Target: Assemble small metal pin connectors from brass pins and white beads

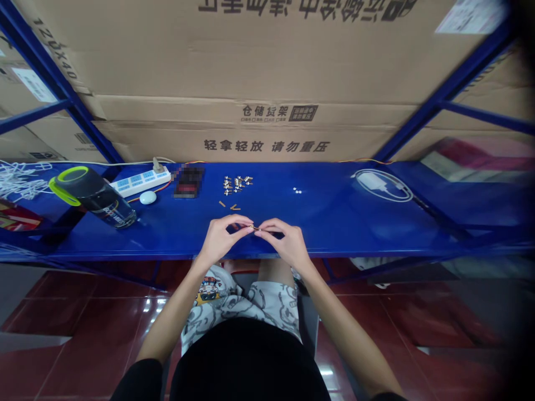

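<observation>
Just above the front edge of the blue shelf top [334, 223], my left hand [223, 236] and my right hand [286, 239] meet fingertip to fingertip. Both pinch one small, thin brownish piece [255, 227] between thumb and fingers; it is too small to name. Beyond my left hand lie several small brown strips [234, 208]. Behind those, several small white-and-brass parts [238, 184] are grouped in rows. A few tiny white pieces [297, 191] sit farther to the right.
On the left stand a dark bottle with a lime-green loop [102, 195], a white power strip [142, 182], a round white object [147, 197] and a dark blurred box [189, 182]. A white charger with coiled cable [371, 181] lies right. Cardboard [259, 67] backs the shelf between blue posts.
</observation>
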Demonstrator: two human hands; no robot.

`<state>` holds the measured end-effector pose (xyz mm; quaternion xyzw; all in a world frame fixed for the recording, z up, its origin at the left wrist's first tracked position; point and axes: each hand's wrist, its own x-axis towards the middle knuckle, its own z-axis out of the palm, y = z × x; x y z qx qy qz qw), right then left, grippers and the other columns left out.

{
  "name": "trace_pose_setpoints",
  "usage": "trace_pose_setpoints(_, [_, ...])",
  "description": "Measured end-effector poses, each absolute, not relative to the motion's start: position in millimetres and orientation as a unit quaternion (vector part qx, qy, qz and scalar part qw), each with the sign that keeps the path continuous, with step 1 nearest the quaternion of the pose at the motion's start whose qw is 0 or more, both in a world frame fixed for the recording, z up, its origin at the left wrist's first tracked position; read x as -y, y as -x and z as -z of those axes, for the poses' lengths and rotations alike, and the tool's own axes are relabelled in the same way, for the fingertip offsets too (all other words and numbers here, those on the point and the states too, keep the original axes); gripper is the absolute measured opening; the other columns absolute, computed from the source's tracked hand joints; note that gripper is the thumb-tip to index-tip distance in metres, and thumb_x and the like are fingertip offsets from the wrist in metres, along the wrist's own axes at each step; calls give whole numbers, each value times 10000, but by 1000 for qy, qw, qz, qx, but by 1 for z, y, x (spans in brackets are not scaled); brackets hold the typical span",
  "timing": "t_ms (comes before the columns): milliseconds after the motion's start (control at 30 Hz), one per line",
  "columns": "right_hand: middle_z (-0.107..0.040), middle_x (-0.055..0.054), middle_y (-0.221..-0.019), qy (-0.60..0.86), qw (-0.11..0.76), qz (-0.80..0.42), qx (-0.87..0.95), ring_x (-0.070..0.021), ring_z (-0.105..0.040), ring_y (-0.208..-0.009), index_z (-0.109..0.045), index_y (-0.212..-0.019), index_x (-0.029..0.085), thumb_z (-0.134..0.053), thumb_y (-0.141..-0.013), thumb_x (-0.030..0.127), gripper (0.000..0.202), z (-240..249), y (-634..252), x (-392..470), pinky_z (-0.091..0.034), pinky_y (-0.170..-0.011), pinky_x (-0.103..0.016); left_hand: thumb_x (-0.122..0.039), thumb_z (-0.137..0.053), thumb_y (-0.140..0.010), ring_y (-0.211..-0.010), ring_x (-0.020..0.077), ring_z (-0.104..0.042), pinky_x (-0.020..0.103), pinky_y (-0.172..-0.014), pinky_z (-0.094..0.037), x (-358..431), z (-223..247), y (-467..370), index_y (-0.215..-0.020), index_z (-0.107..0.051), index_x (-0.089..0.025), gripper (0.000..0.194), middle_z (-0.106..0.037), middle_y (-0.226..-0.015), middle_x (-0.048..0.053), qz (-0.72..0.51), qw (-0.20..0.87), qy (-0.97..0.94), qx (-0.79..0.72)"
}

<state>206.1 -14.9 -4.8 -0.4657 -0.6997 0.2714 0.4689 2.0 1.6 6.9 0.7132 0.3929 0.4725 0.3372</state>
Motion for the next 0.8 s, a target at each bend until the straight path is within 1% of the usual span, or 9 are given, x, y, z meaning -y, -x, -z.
trace_pose_setpoints(233, [-785,-12,-855,464,471,-255,705,-225,-767,-809,-739,-873,260,-752,-856,416,158,8,-208,16,-611,-755,-333,-279,-766,-863,-884,182,-741,305,-820,-574,-1,-6,-2,-981,-766,-217,133,-795,-971,19,-455,347,-724,-385])
trace_pose_setpoints(433, [-793,-29,-886,451,476,-188,731,-225,-744,-799,-767,-890,267,-720,-892,399,140,11,-210,16,-591,-764,-364,-264,-763,-865,-896,183,-751,302,-828,-569,-2,-4,0,-1019,-753,-232,157,-795,-974,8,-435,358,-733,-381])
trace_pose_setpoints(600, [-794,-41,-892,430,448,-122,774,-219,-728,-794,-769,-903,260,-667,-941,343,137,13,-208,15,-563,-780,-386,-251,-754,-872,-902,180,-755,294,-834,-568,-2,-1,1,-1047,-743,-238,176,-796,-966,-2,-429,359,-734,-385])
trace_pose_setpoints(800, [-791,-48,-884,411,448,-87,789,-198,-716,-772,-763,-928,231,-652,-957,303,135,17,-208,14,-554,-750,-358,-255,-750,-874,-908,182,-754,290,-845,-564,-3,0,1,-1045,-739,-236,173,-796,-962,-5,-407,367,-739,-392])
